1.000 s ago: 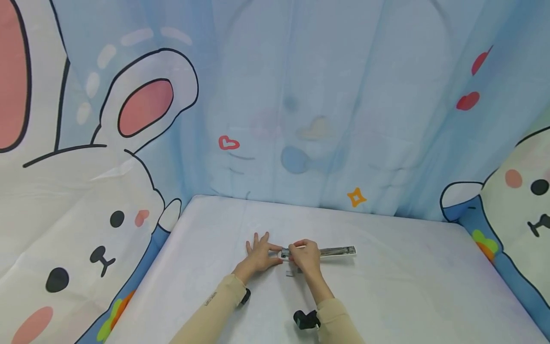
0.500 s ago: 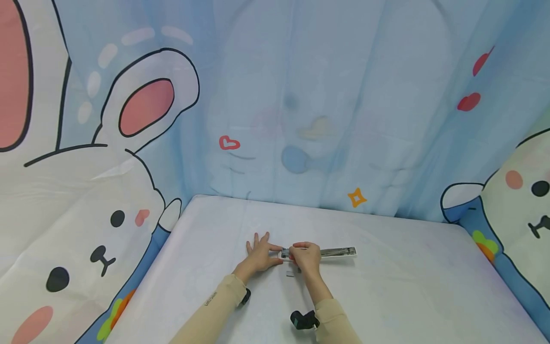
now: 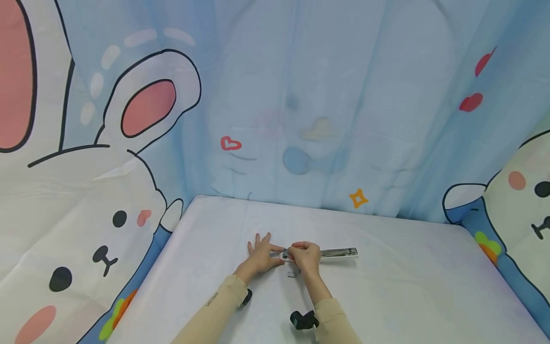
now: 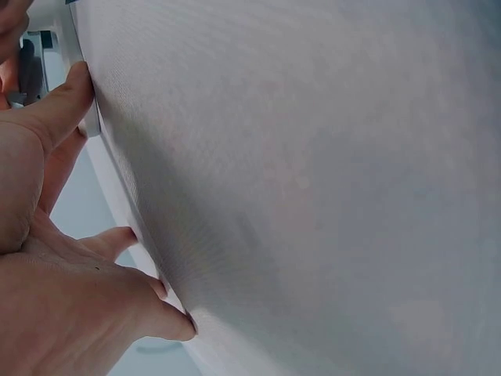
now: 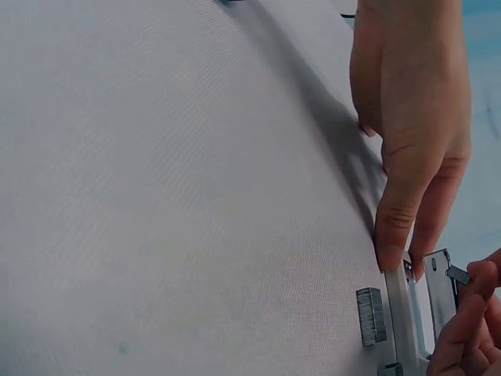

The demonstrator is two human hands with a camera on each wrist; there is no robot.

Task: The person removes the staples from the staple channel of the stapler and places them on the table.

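A long white stapler (image 3: 339, 253) lies across the table with its metal channel exposed. My left hand (image 3: 259, 257) pinches its left end between thumb and index finger, the other fingers spread on the cloth. Over the stapler's left part, my right hand (image 3: 307, 257) pinches a short strip of staples (image 5: 459, 274) close to the upright metal plate (image 5: 441, 286). In the left wrist view the white end sits between the thumb and index finger of my left hand. A separate strip of staples (image 5: 370, 316) lies on the cloth beside the stapler.
A small dark piece (image 5: 390, 369) sits by the stapler's near side. White cloth covers the table (image 3: 408, 286). Behind it hangs a blue curtain (image 3: 258, 95) with cartoon rabbits. A black wrist camera (image 3: 303, 320) hangs at the right cuff.
The right forearm has shifted very slightly to the left. Both hands stay at the stapler's left part, and the head view has drifted a little.
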